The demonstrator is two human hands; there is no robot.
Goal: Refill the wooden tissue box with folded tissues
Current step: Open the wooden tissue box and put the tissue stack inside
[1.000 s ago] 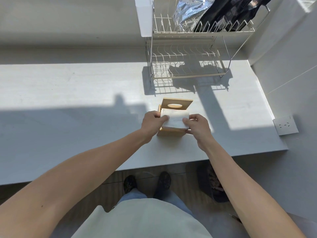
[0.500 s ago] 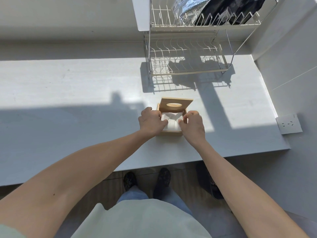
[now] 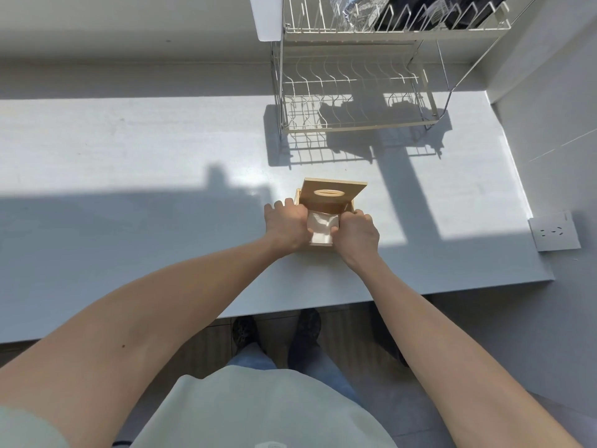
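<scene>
The wooden tissue box stands on the white counter, its slotted lid tilted up at the back. White folded tissues lie inside the open box. My left hand presses on the tissues from the left side, fingers curled into the box. From the right, my right hand pushes down on them, its fingertips inside the box. The box's front wall is mostly hidden behind both hands.
A white two-tier wire dish rack stands behind the box, holding foil and dark items on top. A wall socket sits on the right wall. The counter edge runs close to my body.
The tissue stack, held above the box a second ago, has gone down into it. Both hands followed and now press on it inside the box.
</scene>
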